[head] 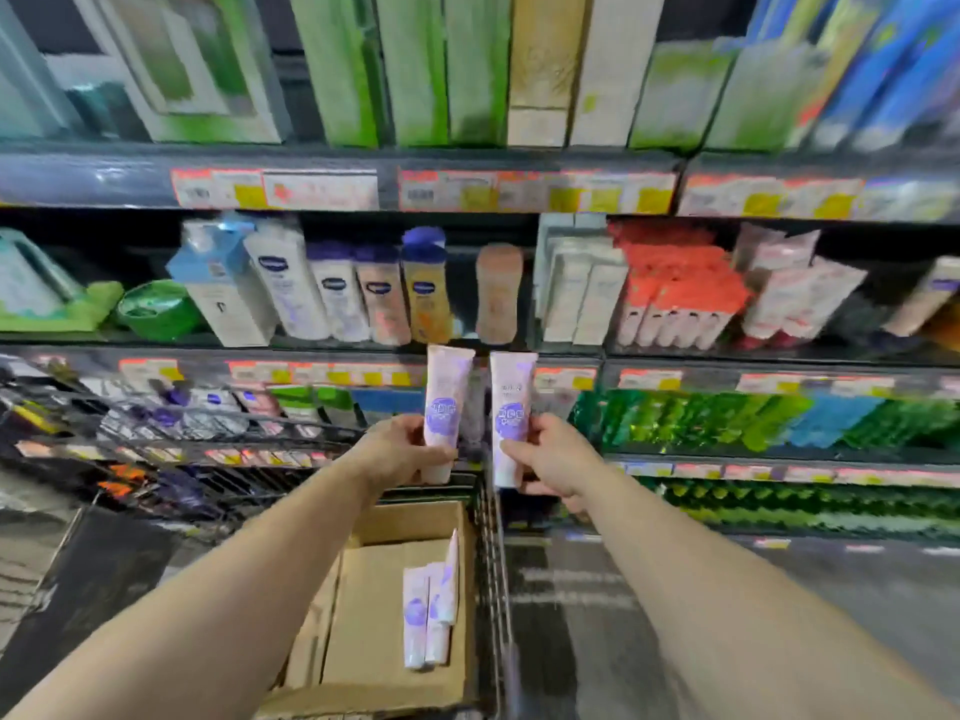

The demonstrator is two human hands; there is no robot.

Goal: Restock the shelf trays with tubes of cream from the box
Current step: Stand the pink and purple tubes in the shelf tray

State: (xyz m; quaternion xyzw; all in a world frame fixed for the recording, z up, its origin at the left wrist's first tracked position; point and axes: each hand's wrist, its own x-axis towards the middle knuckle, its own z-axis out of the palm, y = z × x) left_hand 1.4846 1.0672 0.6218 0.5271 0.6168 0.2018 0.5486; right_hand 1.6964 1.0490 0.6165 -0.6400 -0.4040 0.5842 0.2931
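Both arms reach up from the bottom corners to mid-frame. Left hand (400, 449) grips one pale tube of cream (445, 407), fingers curled round its lower part, thumb across the front; tube upright, cap end down, crimped end up. Right hand (553, 459) grips a second tube (511, 413) the same way, just to the right of the first; the two tubes stand side by side, apart, not touching. Both are held in front of the price-label strip of the middle shelf (322, 374), below a row of lotion bottles (363, 288). Lower centre: open cardboard box (363, 641) in a wire trolley (493, 563), with three or so more tubes (431, 615) leaning against its right wall. The shelf trays proper cannot be made out; the frame is motion-blurred.
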